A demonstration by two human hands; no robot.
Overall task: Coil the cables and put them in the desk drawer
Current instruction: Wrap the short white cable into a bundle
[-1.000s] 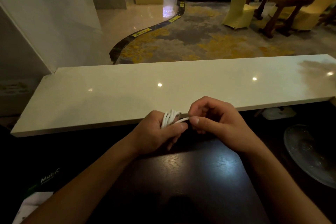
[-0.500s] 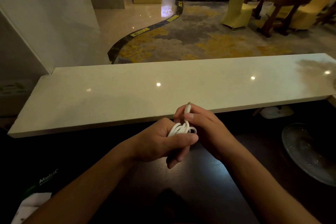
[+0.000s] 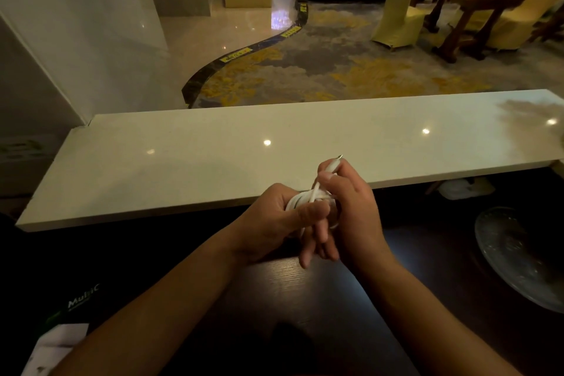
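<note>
Since half a second ago your right hand [image 3: 351,207] has lifted the cable's free end a little higher, so the plug tip [image 3: 339,157] now pokes up above your knuckles against the pale stone ledge [image 3: 183,162], while the left hand has barely shifted. You hold the white cable [image 3: 305,197] as a small bundle of loops in the left hand [image 3: 274,220]: its thumb presses across the front of the loops and the fingers curl round behind, with two fingertips pointing down below the bundle. That grip is closed on the coil. Your right hand pinches the loose end between thumb and forefinger, just under the connector, and the rest of its fingers fold in against the coil, so this grip is closed on the cable too. Both hands touch each other around the bundle, held in the air over the dark wooden table [image 3: 305,299] and in front of the near edge of the ledge. On the table to your right lies a clear glass dish [image 3: 525,256], well apart from your hands. At the lower left corner sits a dark box with pale lettering [image 3: 82,299], and a white sheet [image 3: 55,345] lies beside it.
</note>
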